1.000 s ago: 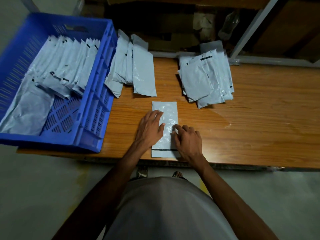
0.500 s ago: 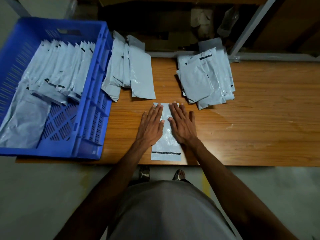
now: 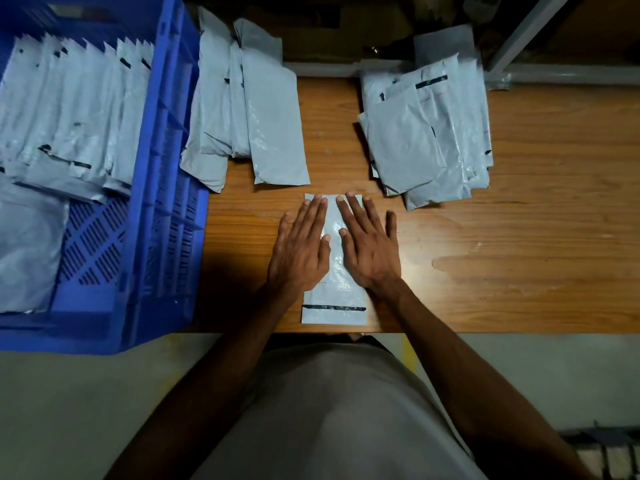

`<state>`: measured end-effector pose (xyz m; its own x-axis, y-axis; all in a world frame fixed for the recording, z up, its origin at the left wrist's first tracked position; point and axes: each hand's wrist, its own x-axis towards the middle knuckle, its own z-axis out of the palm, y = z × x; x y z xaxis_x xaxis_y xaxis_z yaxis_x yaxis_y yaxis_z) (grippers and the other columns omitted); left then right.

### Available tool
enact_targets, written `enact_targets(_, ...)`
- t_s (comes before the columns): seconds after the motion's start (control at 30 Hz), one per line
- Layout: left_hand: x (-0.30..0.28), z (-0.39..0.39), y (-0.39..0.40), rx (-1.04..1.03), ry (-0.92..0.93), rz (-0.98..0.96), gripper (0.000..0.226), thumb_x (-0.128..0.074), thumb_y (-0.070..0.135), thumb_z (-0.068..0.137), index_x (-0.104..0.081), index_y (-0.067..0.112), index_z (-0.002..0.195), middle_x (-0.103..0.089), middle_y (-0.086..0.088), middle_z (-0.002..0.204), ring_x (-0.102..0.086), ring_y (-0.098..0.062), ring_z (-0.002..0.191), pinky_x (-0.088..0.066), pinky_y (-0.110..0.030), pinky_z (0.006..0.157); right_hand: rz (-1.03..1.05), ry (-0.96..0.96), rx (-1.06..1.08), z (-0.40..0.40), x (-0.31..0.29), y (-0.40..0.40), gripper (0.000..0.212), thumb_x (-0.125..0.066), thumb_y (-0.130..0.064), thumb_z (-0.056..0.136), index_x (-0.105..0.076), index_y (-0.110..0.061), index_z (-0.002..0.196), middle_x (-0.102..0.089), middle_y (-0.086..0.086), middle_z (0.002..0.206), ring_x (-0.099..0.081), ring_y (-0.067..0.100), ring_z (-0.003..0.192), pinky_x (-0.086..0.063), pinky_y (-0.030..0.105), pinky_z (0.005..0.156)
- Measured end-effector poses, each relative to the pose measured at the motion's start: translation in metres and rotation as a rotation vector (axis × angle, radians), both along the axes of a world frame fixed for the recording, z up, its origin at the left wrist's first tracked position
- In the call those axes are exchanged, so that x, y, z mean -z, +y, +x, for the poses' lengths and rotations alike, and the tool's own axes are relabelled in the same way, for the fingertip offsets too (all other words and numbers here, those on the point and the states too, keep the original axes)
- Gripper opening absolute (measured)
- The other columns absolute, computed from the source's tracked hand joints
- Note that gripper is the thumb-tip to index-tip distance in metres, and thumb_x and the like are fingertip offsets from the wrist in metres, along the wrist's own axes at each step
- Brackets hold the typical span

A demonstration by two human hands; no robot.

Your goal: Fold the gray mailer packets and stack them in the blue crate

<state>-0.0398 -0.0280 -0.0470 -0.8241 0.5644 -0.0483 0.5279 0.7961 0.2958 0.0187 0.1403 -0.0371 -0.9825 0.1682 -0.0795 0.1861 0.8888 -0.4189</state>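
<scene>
A gray mailer packet lies flat on the wooden table near its front edge, folded to a narrow strip, with a black stripe near its near end. My left hand presses flat on its left half, fingers straight. Beside it my right hand presses flat on the right half, fingers spread. The blue crate stands at the left and holds a row of folded gray packets.
A small pile of folded packets lies on the table just right of the crate. A heap of unfolded mailers sits at the back right. A metal frame post rises behind. The table's front edge runs just below the packet.
Both hands have slid forward along the packet from its near end to its far end, flattening out. The right hand's fingers went from curled to straight.
</scene>
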Motion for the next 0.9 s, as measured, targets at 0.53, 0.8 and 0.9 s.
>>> enact_targets(0.53,-0.016,0.01,-0.01,0.019,-0.09,0.058,0.064,-0.01,0.049,0.109,0.002,0.026,0.167,0.005,0.007,0.174,0.008,-0.011,0.16,0.003,-0.043,0.129,-0.025,0.019,-0.03,0.018,-0.006,-0.002,0.058,-0.018,-0.047,0.114,-0.004,-0.032,0.168,0.001,-0.011,0.175,0.01,0.011,0.161,0.005,0.056,0.128)
enact_targets(0.8,0.0,0.042,-0.025,0.045,-0.024,-0.017,0.062,-0.012,0.048,0.111,0.004,0.025,0.167,0.006,0.007,0.174,0.005,-0.011,0.16,-0.004,-0.05,0.13,0.048,0.027,-0.08,0.053,0.004,-0.013,0.06,-0.028,-0.042,0.114,-0.003,-0.033,0.168,0.003,-0.013,0.175,0.008,0.011,0.161,0.003,0.057,0.128)
enact_targets(0.9,-0.001,0.042,-0.022,0.039,-0.005,-0.032,0.063,-0.014,0.046,0.112,0.005,0.023,0.167,0.008,0.007,0.174,0.006,-0.011,0.16,-0.003,-0.05,0.13,0.065,0.032,-0.081,0.051,0.004,-0.013,0.061,-0.028,-0.043,0.114,-0.002,-0.032,0.168,0.003,-0.012,0.175,0.006,0.012,0.161,0.003,0.056,0.128)
